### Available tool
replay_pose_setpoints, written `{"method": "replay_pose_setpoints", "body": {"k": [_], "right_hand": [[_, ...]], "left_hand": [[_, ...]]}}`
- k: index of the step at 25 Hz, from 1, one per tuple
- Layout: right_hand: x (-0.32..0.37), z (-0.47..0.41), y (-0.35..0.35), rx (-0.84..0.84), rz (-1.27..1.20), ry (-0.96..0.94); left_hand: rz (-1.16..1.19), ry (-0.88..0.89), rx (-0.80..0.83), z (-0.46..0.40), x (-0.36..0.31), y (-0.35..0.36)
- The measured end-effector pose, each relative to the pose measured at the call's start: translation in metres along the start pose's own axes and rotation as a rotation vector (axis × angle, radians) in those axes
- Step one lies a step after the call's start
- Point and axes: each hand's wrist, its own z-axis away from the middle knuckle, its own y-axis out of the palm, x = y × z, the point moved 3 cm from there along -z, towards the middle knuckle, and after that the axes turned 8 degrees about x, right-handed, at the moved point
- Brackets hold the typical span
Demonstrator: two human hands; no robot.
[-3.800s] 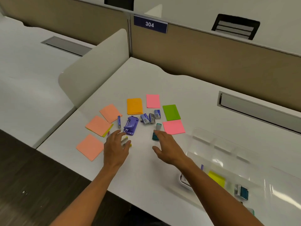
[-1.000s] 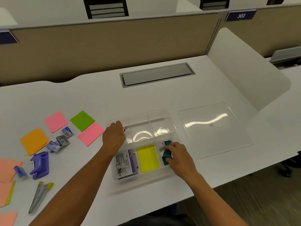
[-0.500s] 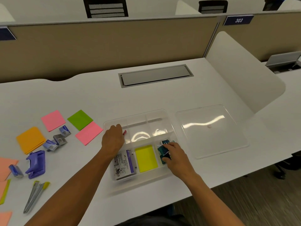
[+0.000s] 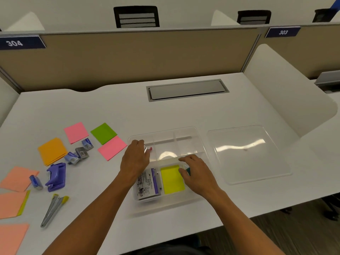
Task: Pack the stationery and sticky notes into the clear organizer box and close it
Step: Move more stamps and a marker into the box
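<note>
Both hands sit over the box (image 4: pixel 189 134) at centre frame: left hand (image 4: pixel 135 159) pinches a small red-tipped item (image 4: pixel 148 149); right hand (image 4: pixel 199 174) covers a teal item (image 4: pixel 188 171), grip unclear. Loose stationery lies left, nearer the left hand.

White tabletop (image 4: pixel 110 111) with a grey cable hatch (image 4: pixel 187 90) near its back edge — behind it a tan partition (image 4: pixel 138 56), signs 304 (image 4: pixel 20 43) and 303 (image 4: pixel 283 32), and black chair backs (image 4: pixel 136 16) beyond.

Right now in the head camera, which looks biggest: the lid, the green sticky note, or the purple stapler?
1. lid, clearly biggest
2. green sticky note and purple stapler look alike; the stapler lies nearer the camera, so unsure.
</note>
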Motion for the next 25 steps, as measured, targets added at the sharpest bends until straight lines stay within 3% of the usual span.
{"method": "replay_pose_setpoints", "body": {"k": [4, 13, 18, 25], "right_hand": [[0.031, -0.016, 0.011, 0.033, -0.014, -0.098], [0.118, -0.044, 0.055, 0.191, -0.002, -0.365], [0.165, -0.048, 0.089, 0.306, 0.06, -0.453], [0.204, -0.058, 0.144, 0.5, 0.164, -0.454]], "left_hand": [[-0.077, -0.009, -0.06, 0.026, 0.007, -0.011], [-0.215, -0.315, -0.067, 0.087, 0.084, -0.032], [-0.172, -0.54, -0.061, 0.128, 0.14, -0.041], [-0.004, -0.699, -0.129, 0.173, 0.191, -0.05]]}}
